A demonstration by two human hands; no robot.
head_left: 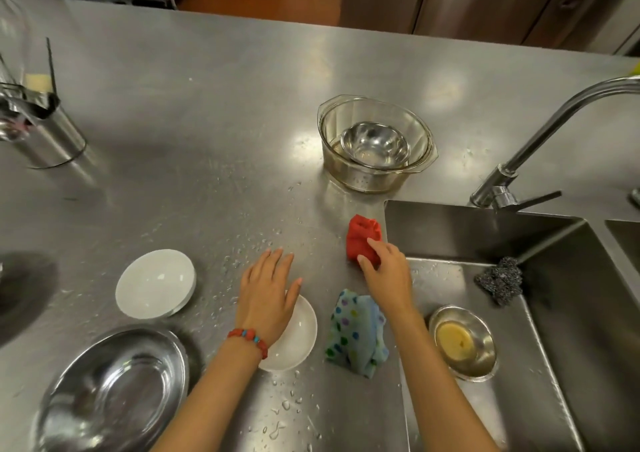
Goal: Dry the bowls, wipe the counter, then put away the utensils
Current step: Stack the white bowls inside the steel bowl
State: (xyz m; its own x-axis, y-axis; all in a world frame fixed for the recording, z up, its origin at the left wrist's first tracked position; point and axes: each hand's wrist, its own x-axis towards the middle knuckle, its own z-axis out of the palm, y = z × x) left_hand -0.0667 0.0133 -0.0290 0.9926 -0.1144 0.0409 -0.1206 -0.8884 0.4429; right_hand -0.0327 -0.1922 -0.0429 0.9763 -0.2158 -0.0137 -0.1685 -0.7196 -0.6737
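My right hand (386, 271) grips a crumpled red cloth (362, 238) on the wet steel counter (194, 133), beside the sink's left rim. My left hand (268, 289) hovers flat with fingers apart, partly over a white bowl (298, 341). A second white bowl (156, 283) lies to the left, and a large steel bowl (110, 389) sits at the near left. A small steel bowl (375, 145) rests inside a glass bowl (375, 174) farther back. A blue dotted cloth (358, 334) lies bunched between my forearms. Utensils stand in a steel holder (41, 129) at the far left.
The sink (519, 244) takes up the right side, with a curved tap (540, 140) above it. On its ledge are a small steel dish (485, 361) holding a yellow sponge (453, 342) and a steel scourer (500, 280). Water drops dot the counter around the bowls.
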